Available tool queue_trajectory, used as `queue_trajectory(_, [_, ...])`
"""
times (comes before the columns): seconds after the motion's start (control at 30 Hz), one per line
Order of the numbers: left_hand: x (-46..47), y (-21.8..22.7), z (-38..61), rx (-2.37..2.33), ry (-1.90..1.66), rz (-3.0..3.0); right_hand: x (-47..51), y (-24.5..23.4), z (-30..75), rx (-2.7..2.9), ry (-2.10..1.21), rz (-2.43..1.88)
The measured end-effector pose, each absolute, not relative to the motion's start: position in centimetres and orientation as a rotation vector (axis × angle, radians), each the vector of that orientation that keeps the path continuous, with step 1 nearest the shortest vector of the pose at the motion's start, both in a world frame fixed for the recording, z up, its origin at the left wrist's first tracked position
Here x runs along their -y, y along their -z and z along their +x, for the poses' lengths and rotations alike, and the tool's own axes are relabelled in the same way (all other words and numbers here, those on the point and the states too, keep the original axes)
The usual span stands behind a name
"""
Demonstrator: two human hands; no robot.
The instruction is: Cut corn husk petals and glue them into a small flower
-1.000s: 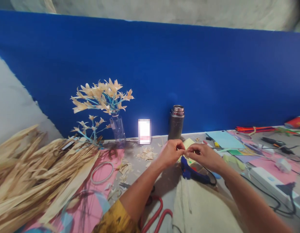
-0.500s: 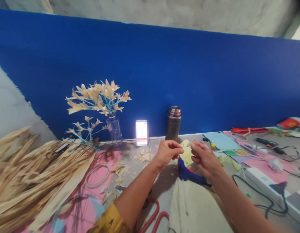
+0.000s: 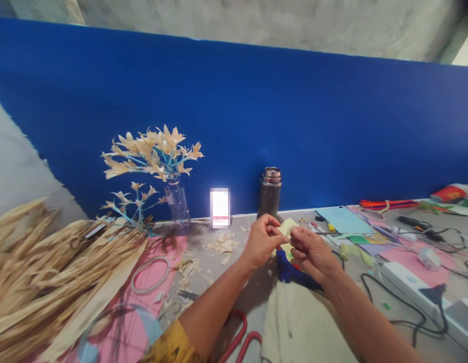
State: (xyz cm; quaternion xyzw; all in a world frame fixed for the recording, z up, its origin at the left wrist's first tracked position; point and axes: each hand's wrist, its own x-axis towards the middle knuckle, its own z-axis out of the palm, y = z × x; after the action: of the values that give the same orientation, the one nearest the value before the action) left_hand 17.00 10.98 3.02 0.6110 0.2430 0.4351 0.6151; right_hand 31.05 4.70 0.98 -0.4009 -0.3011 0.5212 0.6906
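My left hand [image 3: 261,240] is closed in a pinch, with thumb and forefinger together. My right hand [image 3: 313,253] is closed too, its fingertips close to the left ones. Whatever lies between the fingers is too small and hidden to make out. Just below the hands lies a blue hot glue gun [image 3: 294,275], its nozzle end near the left fingertips. Yellow paper [image 3: 288,228] shows behind the fingers. Off to the left is a pile of pale petal-shaped scraps [image 3: 223,244]. Red-handled scissors [image 3: 252,339] lie by my left forearm, partly covered by it.
A dark open thermos [image 3: 270,194] stands behind the hands. Pale husk flowers [image 3: 158,148] rise from a clear bottle [image 3: 177,206] at left. Dried corn husks [image 3: 48,267] and a wire coil [image 3: 151,275] lie farther left. A power strip [image 3: 411,285] with black cables is at right.
My right hand has moved left and its fingers have curled in, bringing it closer to the left hand. The small pale piece visible at its fingertips before is now hidden.
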Motion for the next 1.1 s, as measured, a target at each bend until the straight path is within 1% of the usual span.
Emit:
queue_trajectory(0.2, [-11.33, -2.72, 17.02, -0.601, -1.009, 1.405, -4.62, -1.03, 31.01, 0.690, -1.185, -0.881])
queue_trajectory(0.67, [-11.58, -2.62, 16.72, -0.638, -0.861, 1.404, -4.58, -1.31, 30.83, 0.696, -1.159, -0.895])
queue_trajectory(1.1, [-11.58, -2.39, 16.49, -0.621, -0.796, 1.251, -4.41, -1.61, 30.61, 0.706, -1.183, -0.922])
